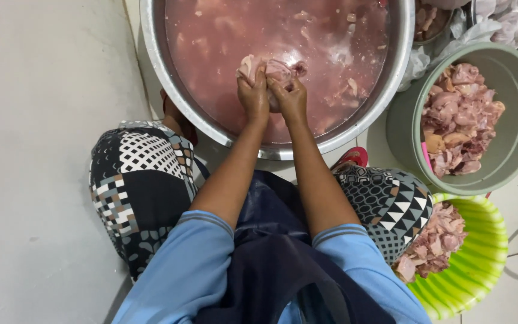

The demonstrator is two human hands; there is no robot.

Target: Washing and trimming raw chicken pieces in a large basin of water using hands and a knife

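A large steel basin [157, 54] full of pinkish-red water with floating bits of raw meat stands on the floor in front of me. Over its near side, my left hand [253, 93] and my right hand [290, 96] are pressed together around one pale raw chicken piece [265, 66], held just above the water. Both hands' fingers curl onto the piece. More meat pieces [349, 87] lie half-submerged to the right.
A grey-green bucket [514, 120] holding raw chicken pieces stands at the right. Below it is a green striped bowl [481, 264] with more meat. My patterned knees flank the basin; a red sandal [353, 157] shows. A white wall runs along the left.
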